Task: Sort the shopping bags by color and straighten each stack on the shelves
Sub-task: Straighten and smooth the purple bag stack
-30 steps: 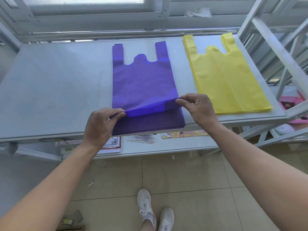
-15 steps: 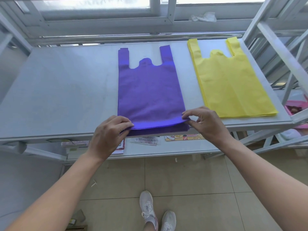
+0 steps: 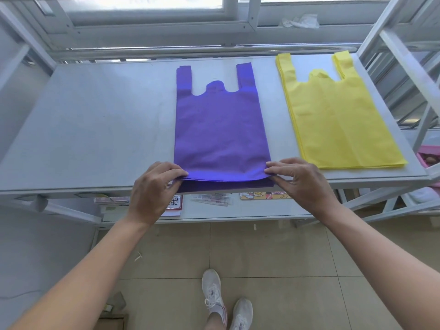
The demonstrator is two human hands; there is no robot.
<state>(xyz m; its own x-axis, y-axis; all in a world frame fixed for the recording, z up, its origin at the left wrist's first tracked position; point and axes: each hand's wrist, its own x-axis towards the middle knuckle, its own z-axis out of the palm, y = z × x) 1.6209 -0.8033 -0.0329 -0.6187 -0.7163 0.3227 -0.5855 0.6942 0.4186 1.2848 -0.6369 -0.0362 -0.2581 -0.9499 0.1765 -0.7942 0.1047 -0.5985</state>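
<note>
Head view: the left hand (image 3: 154, 189) pinches the near left corner of the top purple bag (image 3: 219, 129), fingers curled over the fabric with their tips on its upper face. The right hand (image 3: 300, 184) pinches the near right corner of that bag in the same way, fingers bent over the edge. Between the two hands the bag's near hem is raised slightly off the purple stack (image 3: 226, 185) beneath it, whose darker edge shows just below. The rest of the bag lies flat on the stack, handles pointing to the far side. The stack sits near the middle of the grey shelf (image 3: 83, 129), its near end at the shelf's front edge.

To the right, well apart from the purple bags, a yellow stack (image 3: 333, 120) lies flat on the same shelf, handles also to the far side, angled a little so its near end runs toward the right.

Under the front edge, a lower shelf (image 3: 238, 211) holds printed papers (image 3: 175, 206) and a colourful card (image 3: 264, 195). A crumpled white scrap (image 3: 300, 21) rests on the window ledge at the far right. Below, white sneakers (image 3: 214, 291) stand on the tiled floor (image 3: 273, 253).
</note>
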